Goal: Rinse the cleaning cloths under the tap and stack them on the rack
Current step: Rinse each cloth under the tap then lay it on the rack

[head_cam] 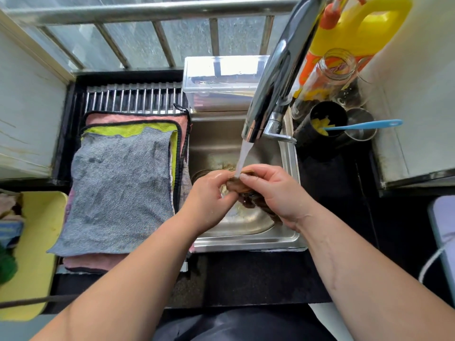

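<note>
Over the steel sink (286,238), my left hand (209,195) and my right hand (273,193) both grip a wet brown cloth (236,185), bunched between the fingers. Water runs from the chrome tap (273,82) onto the cloth where the hands meet. Part of the cloth hangs dark below my right hand. To the left, on the metal rack (133,97), lies a stack of cloths: a grey cloth (118,193) on top, a yellow-green cloth (130,130) under it, and a pink cloth (110,118) at the bottom.
A clear plastic box (221,82) stands behind the sink. At the right are a yellow bottle (364,30), a glass jar (327,75) and a black cup (327,121) with a blue-handled tool (369,124). A yellow tray (37,254) holds more cloths at the left.
</note>
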